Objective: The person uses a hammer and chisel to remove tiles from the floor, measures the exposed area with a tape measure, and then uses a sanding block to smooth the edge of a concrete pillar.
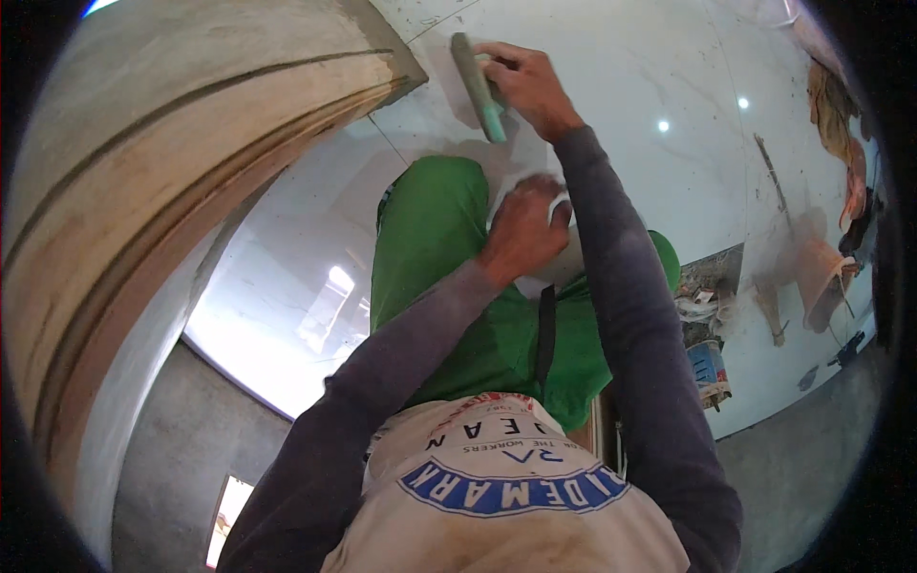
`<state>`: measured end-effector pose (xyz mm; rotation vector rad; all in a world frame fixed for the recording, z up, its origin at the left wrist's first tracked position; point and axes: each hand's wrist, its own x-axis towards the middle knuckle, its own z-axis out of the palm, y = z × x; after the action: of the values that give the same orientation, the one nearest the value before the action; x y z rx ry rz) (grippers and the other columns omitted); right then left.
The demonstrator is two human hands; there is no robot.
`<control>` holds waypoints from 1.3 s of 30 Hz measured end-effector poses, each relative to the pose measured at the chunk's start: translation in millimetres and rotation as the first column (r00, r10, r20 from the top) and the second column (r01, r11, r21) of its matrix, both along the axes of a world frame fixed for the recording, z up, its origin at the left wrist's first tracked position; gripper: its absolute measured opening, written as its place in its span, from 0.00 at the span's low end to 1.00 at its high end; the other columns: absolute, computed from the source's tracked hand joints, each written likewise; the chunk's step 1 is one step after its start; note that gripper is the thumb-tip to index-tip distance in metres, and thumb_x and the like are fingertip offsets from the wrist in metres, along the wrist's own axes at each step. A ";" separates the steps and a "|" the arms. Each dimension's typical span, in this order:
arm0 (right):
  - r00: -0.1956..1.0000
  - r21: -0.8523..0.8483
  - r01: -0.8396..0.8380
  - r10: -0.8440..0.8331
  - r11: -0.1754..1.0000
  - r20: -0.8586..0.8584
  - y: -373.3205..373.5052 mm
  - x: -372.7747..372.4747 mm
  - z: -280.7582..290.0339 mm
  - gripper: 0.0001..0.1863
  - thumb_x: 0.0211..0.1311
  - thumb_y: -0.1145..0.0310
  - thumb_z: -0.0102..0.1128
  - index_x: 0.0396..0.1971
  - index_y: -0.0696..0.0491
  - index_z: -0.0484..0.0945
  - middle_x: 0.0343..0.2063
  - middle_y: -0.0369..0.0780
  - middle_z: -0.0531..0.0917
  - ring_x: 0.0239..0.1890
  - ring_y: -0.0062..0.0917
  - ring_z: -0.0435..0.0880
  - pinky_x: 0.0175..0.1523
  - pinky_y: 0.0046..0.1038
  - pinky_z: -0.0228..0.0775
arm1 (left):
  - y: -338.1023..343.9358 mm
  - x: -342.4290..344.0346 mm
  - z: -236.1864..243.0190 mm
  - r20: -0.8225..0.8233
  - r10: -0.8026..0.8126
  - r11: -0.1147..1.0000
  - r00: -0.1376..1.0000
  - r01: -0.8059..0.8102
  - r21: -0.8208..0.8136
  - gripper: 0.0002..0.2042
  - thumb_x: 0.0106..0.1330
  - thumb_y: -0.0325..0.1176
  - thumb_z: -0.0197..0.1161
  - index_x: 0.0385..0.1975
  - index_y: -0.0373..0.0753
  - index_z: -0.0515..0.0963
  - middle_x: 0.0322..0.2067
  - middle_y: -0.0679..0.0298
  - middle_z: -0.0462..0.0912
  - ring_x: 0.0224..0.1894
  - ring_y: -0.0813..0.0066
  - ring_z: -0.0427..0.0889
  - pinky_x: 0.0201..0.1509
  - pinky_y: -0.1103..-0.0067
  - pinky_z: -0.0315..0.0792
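My right hand (523,84) reaches far forward over the pale tiled floor. Its fingers and thumb grip a narrow flat bar (472,81), grey-brown along most of its length with a pale green end towards me. The bar is slightly blurred, and its exact kind does not show. Closer to my body, my left hand (525,229) hovers between my knees with bent fingers. Motion smears its fingertips, so whether anything is in them does not show. A pale object (571,256) is partly visible beside the left hand, mostly covered by my right forearm.
A wooden door frame (239,105) and wall edge stand close on the left. On the right are an orange-brown bucket (823,277), a floor cutout with rubble (709,282), a blue-and-white container (707,371), a thin stick (772,172) and crumpled cloths (833,110). Glossy tiles (650,57) cover the floor ahead.
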<state>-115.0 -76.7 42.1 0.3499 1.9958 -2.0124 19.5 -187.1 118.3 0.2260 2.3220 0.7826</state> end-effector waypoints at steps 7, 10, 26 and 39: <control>0.973 0.250 -0.030 0.086 0.968 -0.213 -42.0 -47.9 -26.1 0.18 0.67 0.64 0.61 0.52 0.56 0.87 0.35 0.48 0.89 0.37 0.27 0.88 0.49 0.32 0.81 | -118.5 -1.2 100.9 -0.105 0.129 0.992 0.986 -0.129 0.000 0.28 0.74 0.42 0.61 0.69 0.35 0.70 0.72 0.44 0.67 0.75 0.45 0.64 0.79 0.58 0.58; 0.980 0.113 -0.042 0.063 0.993 -0.186 -59.2 -66.1 8.4 0.19 0.69 0.67 0.57 0.55 0.59 0.85 0.32 0.42 0.86 0.33 0.24 0.81 0.42 0.30 0.77 | -146.1 17.8 90.5 0.063 0.251 0.943 0.966 -0.229 -0.240 0.38 0.73 0.48 0.62 0.75 0.30 0.60 0.73 0.39 0.61 0.77 0.41 0.60 0.78 0.54 0.57; 0.638 -0.401 0.760 -0.702 0.511 0.315 54.1 265.8 194.8 0.24 0.78 0.64 0.49 0.68 0.61 0.69 0.58 0.45 0.81 0.60 0.34 0.81 0.65 0.39 0.76 | -327.3 -14.7 -84.3 0.067 0.235 0.901 0.970 -0.191 -0.390 0.52 0.67 0.65 0.61 0.76 0.24 0.53 0.76 0.35 0.56 0.76 0.38 0.59 0.78 0.56 0.59; 0.438 -0.600 0.732 -0.897 0.321 0.054 2.1 416.4 266.4 0.23 0.80 0.61 0.48 0.66 0.59 0.71 0.61 0.45 0.81 0.60 0.37 0.83 0.63 0.42 0.78 | -376.0 -64.7 23.3 -0.481 0.101 0.979 0.871 0.000 0.205 0.15 0.74 0.42 0.65 0.49 0.36 0.85 0.45 0.51 0.89 0.44 0.56 0.89 0.46 0.59 0.78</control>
<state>301.4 -74.6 308.4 1.2176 1.2493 -3.3409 -45.3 -563.0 141.7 0.5052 2.7297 1.0879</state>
